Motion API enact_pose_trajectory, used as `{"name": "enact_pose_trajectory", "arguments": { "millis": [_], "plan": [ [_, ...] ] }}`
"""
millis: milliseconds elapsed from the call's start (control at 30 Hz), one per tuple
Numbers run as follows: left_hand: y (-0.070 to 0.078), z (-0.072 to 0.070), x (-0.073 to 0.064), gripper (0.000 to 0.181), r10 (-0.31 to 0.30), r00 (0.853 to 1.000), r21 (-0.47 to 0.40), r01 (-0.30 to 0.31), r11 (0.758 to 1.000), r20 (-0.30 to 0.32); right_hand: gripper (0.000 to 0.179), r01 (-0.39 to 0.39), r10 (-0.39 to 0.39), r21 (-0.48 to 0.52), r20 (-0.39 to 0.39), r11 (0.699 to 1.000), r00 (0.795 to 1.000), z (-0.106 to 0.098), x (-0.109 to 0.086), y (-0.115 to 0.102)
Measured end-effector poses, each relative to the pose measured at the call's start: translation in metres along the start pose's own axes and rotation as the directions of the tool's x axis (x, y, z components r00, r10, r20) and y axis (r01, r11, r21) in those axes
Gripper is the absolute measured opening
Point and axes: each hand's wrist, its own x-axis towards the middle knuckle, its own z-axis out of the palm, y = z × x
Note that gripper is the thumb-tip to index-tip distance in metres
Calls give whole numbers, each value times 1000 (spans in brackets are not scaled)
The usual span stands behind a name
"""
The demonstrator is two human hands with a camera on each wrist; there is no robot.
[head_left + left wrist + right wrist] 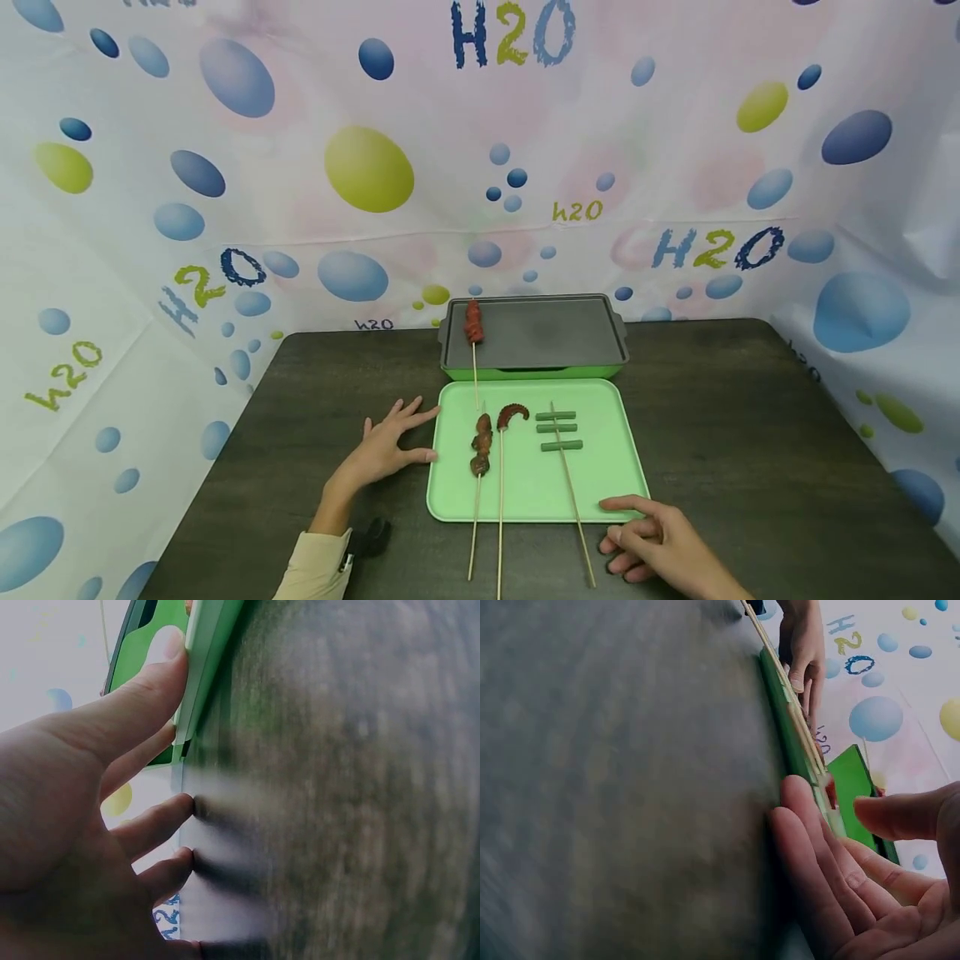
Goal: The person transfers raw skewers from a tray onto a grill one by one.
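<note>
A light green tray (600,450) lies on the table with three skewers across it, their sticks jutting over the near edge. One is a brown meat skewer (482,446), another a dark red curled tentacle skewer (513,413), and the third a skewer of green stalk pieces (558,428). At the tray's left edge my left hand (382,450) spreads its fingers, thumb and fingertips by the rim. Beside the near right corner is my right hand (660,542), index finger extended near the rim and the others loosely bent. Neither hand holds anything.
Behind the tray stands a grey grill plate (547,329) with a green base. A red meat skewer (474,323) lies on its left end, its stick reaching over the tray. A dark wooden table (720,433) runs back to a patterned sheet (480,167).
</note>
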Motion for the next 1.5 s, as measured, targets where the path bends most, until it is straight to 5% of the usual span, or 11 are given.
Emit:
{"name": "enact_pose_trajectory", "arguments": {
  "millis": [367, 600, 1500],
  "plan": [
    [0, 0, -1, 77, 14, 1000, -15, -14, 1000, -6, 51, -22, -32, 278, 190, 960, 981, 11, 8, 13],
    [0, 0, -2, 77, 13, 1000, -18, -13, 1000, -18, 49, -56, -24, 366, 212, 929, 977, 18, 13, 16],
    [-2, 4, -1, 77, 1, 1000, 1, -1, 1000, -8, 51, -11, -36, 297, 153, 955, 988, 23, 10, 2]
  ]
}}
